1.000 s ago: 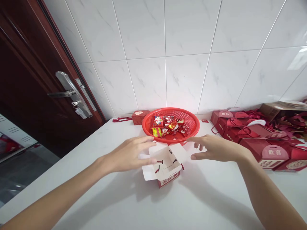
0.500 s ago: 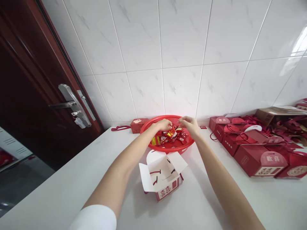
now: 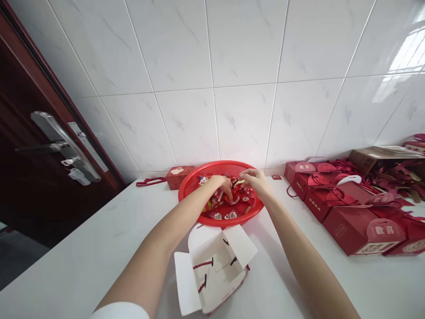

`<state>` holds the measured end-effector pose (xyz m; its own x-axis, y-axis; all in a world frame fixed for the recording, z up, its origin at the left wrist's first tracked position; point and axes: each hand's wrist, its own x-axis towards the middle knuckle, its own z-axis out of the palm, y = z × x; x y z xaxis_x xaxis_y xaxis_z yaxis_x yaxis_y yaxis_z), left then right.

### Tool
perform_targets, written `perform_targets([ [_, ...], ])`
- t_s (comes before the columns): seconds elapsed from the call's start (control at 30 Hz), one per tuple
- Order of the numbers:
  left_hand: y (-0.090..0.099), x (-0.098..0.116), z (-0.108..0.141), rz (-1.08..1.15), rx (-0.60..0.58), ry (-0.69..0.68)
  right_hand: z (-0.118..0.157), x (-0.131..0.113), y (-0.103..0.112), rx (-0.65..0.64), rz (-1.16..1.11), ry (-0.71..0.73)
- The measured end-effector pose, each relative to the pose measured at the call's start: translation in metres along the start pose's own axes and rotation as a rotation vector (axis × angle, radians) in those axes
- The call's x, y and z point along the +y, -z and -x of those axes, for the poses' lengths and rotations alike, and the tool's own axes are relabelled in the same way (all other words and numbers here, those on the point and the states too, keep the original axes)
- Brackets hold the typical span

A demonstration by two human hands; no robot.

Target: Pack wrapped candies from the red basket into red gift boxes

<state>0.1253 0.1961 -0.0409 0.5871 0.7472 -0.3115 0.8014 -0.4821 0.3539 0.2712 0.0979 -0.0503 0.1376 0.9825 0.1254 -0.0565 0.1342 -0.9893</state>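
My left hand (image 3: 223, 186) reaches down into a red plastic basket (image 3: 199, 173) with mesh sides. Its curled fingers close on a red wrapped candy (image 3: 236, 196) among the others. At the basket's right side, my right hand (image 3: 255, 180) has thumb and fingers pinched together; what they hold, if anything, is too small to make out. Several wrapped candies (image 3: 231, 215), mostly red, lie in the basket. Just in front stands a small open gift box (image 3: 217, 266), white inside, with its flaps spread and red cord ends showing. No candy shows inside the box.
Rows of red gift boxes (image 3: 361, 230) stand on the right of the white table (image 3: 139, 248). A cardboard carton (image 3: 368, 156) with red ribbons is behind them. One red box (image 3: 179, 176) with a strap sits left of the basket. The tiled wall (image 3: 242, 119) rises behind.
The view has shifted closer and a little to the right. My left hand has gone lower into the candies with its fingers pointing down. My right hand stays pinched at the basket's right side.
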Motion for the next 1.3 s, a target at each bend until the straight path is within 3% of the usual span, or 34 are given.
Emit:
perform_targets([
  [0.1, 0.003, -0.003, 0.005, -0.001, -0.005, 0.100, 0.000, 0.000, 0.000, 0.004, 0.011, -0.002],
  [0.2, 0.009, -0.009, 0.014, 0.077, 0.025, 0.116, 0.001, 0.000, 0.000, 0.009, 0.026, -0.005],
  [0.47, 0.017, -0.013, 0.040, 0.503, 0.097, -0.061, 0.008, -0.005, -0.002, 0.040, 0.098, -0.006],
  [0.6, 0.013, -0.010, 0.041, 0.572, 0.092, -0.113, 0.010, -0.004, -0.003, 0.060, 0.156, -0.014],
  [1.0, -0.009, -0.005, 0.027, -0.046, 0.021, 0.038, 0.004, 0.007, -0.001, 0.079, 0.234, -0.002],
  [1.3, -0.016, 0.008, 0.023, -0.173, -0.007, 0.055, 0.008, 0.005, -0.001, 0.050, 0.232, 0.012],
])
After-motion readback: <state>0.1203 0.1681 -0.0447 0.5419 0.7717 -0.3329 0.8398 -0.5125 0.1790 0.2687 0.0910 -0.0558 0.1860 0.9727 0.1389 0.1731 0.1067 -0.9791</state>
